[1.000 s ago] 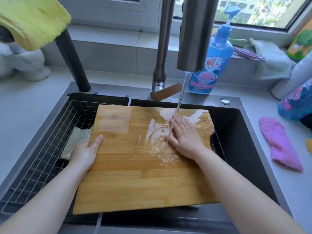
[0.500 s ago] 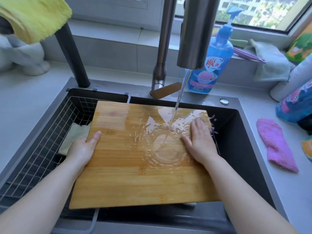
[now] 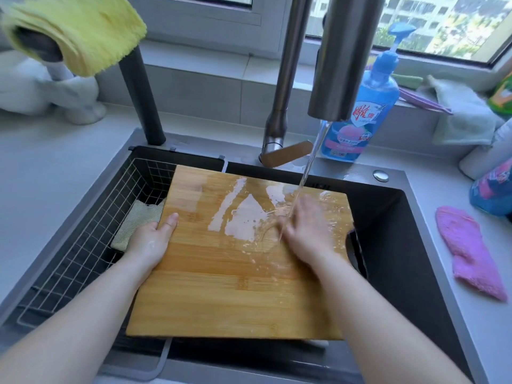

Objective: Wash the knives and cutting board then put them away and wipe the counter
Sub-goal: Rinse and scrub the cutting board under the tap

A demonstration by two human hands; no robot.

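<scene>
A wet bamboo cutting board [image 3: 221, 286] lies flat across the dark sink [image 3: 393, 245]. My left hand [image 3: 151, 239] grips its left edge, thumb on top. My right hand [image 3: 307, 231] lies flat on the wet upper right part of the board, fingers straight, under the stream of water [image 3: 307, 167] running from the steel tap [image 3: 340, 56]. A dark object, partly hidden, shows in the sink just past the board's right edge [image 3: 357, 253]. No knife is plainly visible.
A wire basket [image 3: 83, 239] with a pale green sponge cloth [image 3: 138, 220] fills the sink's left part. A blue dish soap bottle [image 3: 363, 106] stands behind the tap. A pink cloth [image 3: 468, 248] lies on the right counter. A yellow cloth [image 3: 80, 29] hangs upper left.
My right hand has slid left across the wet board, back under the water stream. The left hand keeps its hold on the board's left edge.
</scene>
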